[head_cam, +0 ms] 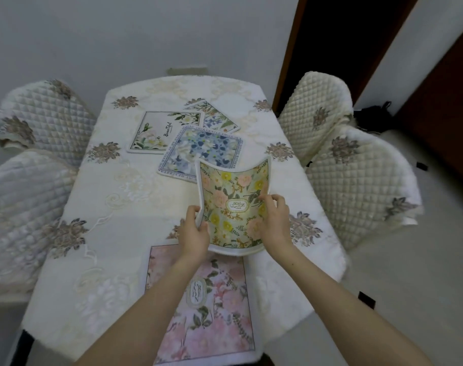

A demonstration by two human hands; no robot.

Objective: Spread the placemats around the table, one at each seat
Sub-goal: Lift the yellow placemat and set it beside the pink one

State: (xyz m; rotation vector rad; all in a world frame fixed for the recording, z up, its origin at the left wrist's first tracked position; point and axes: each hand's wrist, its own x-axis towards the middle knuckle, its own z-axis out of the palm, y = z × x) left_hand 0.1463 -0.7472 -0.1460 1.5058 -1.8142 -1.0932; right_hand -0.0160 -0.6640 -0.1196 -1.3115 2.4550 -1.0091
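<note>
Both hands up over the desk [114, 186]: left hand [194, 232] and right hand [274, 220] pinch the yellow floral placemat [234, 204], fingers closed on its side edges, "GARDEN" on its oval label. At six o'clock lies the pink "GARDEN" placemat [217, 313]; at twelve, the overlapping white "Beautiful" placemat [159, 130], blue floral placemat [201, 154] and another, half-hidden.

I see the table [114, 233] under a cream cloth. A pink mat [225, 326] lies at six o'clock; white mat [156, 133], blue mat [198, 154] and green mat [220, 120] overlap toward twelve.
</note>
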